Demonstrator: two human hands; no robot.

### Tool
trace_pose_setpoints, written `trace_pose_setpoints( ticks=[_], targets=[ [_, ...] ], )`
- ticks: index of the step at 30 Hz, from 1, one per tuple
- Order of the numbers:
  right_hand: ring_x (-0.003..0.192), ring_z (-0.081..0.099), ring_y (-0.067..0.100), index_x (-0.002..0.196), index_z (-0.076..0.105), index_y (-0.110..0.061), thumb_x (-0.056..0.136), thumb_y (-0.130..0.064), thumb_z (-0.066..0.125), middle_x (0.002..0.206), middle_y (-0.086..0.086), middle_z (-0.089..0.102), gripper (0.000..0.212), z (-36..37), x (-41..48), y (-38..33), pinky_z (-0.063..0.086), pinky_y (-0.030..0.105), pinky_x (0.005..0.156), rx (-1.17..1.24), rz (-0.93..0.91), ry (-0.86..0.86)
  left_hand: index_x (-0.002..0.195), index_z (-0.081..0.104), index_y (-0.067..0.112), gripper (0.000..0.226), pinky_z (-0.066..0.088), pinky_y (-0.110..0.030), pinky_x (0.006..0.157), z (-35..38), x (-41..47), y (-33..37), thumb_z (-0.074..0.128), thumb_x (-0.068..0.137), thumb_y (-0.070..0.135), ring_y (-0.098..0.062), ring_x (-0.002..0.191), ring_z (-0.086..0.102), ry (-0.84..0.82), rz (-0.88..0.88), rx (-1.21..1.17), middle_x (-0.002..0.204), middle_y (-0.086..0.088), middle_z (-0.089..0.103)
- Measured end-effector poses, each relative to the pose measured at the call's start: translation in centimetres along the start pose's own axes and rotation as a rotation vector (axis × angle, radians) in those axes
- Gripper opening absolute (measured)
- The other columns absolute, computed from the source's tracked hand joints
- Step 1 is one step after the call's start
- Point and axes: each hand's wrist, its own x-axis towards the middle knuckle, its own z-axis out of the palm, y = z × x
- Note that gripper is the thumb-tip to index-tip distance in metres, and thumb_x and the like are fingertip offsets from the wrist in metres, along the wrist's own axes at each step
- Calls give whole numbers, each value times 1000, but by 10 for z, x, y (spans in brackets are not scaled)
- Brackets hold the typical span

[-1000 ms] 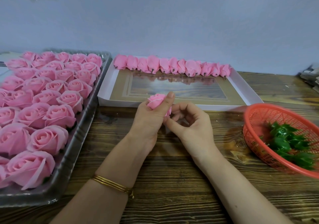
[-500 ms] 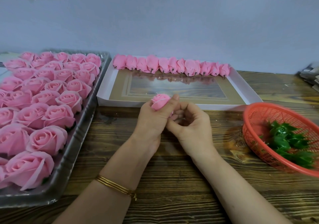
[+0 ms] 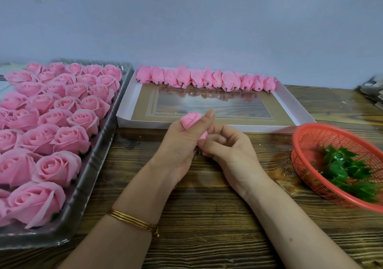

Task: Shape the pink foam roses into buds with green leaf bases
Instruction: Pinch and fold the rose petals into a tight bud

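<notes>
**Pink foam rose [image 3: 191,120] in both grips, most of the tray yet to shape**

We see the left grip [image 3: 179,142] curled round the rose, thumb laid up its side, so the petals are squeezed into a narrow bud; the right grip [image 3: 229,148] is curled at the flower's lower end, fingertips apparently pinching the base, though what they do there is hidden from us; the rose is held above the table [image 3: 207,217], just in front of the white box [image 3: 207,126]; we see no green on it.

Along the far wall of that box lies a single row of finished buds [image 3: 207,80], packed side by side, each showing a dark stub at its lower end and no leaf that we can make out; the rest of the box floor is bare.

To the left, the clear tray [image 3: 87,196] is crowded with open roses [image 3: 62,140], row upon row; to the right, the red basket [image 3: 306,136] holds a pile of green leaf bases [image 3: 348,169].

We judge the work to be early: one row is shaped, one flower is in hand, and many more wait in the tray; fitting the leaf bases looks entirely undone as far as we can tell.
</notes>
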Motion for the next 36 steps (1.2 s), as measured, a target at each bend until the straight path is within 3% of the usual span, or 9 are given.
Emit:
trace_pose_setpoints(
  ticks=[3, 10, 16, 19, 21, 24, 29, 33, 36],
  targets=[
    [79, 54, 25, 87, 63, -5, 65, 2, 77, 76, 13, 63, 27, 0, 1, 2, 52, 25, 75, -47, -18, 22, 74, 67, 8, 24, 58, -30, 68, 2, 2, -4, 74, 71, 31, -25, 69, 66, 32, 28, 0, 80, -21, 65],
    [83, 53, 26, 99, 64, 10, 73, 8, 74, 77, 13, 61, 28, -7, 2, 2, 49, 29, 83, -66, 13, -13, 89, 69, 1, 37, 54, -38, 88, -5, 0, 0, 74, 73, 34, -26, 84, 66, -44, -11, 102, 89, -22, 66],
    [66, 56, 13, 85, 64, -5, 65, -11, 58, 73, 8, 60, 22, -9, 6, -4, 45, 21, 60, 17, 62, 104, 70, 64, 4, 23, 44, -23, 58, -3, -1, -9, 75, 84, 19, -8, 60, 53, 107, 258, 491, 63, 0, 58],
    [67, 58, 10, 85, 65, -10, 75, -16, 67, 70, -1, 63, 12, -12, 7, -4, 45, 23, 64, 37, 37, 166, 60, 61, 20, 22, 42, -28, 59, -4, -1, -11, 73, 76, 28, -9, 59, 52, 106, 323, 644, 59, 8, 58],
    [73, 62, 12, 81, 66, -13, 82, -17, 70, 72, -1, 67, 6, -11, 6, -3, 48, 26, 69, 30, 11, 146, 70, 69, 22, 13, 49, -30, 65, -4, -1, -13, 74, 78, 29, -11, 67, 62, 84, 331, 698, 67, 7, 68],
    [84, 66, 20, 89, 67, -6, 72, -23, 80, 86, 12, 70, 27, -7, 5, -2, 54, 33, 81, 4, -3, 139, 93, 75, 24, 10, 57, -36, 78, -4, -3, -15, 71, 85, 21, -8, 84, 69, 51, 312, 778, 85, 8, 74],
    [95, 64, 33, 107, 63, 10, 63, -21, 78, 104, 31, 65, 56, -4, 3, -3, 46, 53, 103, 10, 18, 175, 97, 76, 26, 15, 57, -35, 81, -2, -4, -13, 70, 85, 18, -6, 88, 69, 57, 320, 804, 89, 10, 75],
    [91, 64, 30, 103, 64, 6, 62, -13, 83, 96, 24, 65, 50, -4, 3, -4, 49, 48, 99, 2, 30, 165, 97, 76, 27, 16, 57, -36, 81, -2, -4, -14, 71, 84, 19, -5, 86, 69, 61, 300, 803, 88, 11, 75],
    [83, 65, 23, 98, 65, 0, 63, -11, 76, 87, 14, 68, 38, -7, 5, -3, 55, 34, 82, 27, 30, 141, 95, 76, 26, 14, 58, -40, 74, -2, -4, -15, 71, 83, 19, -10, 79, 69, 62, 289, 782, 83, 9, 75]
  ],
)
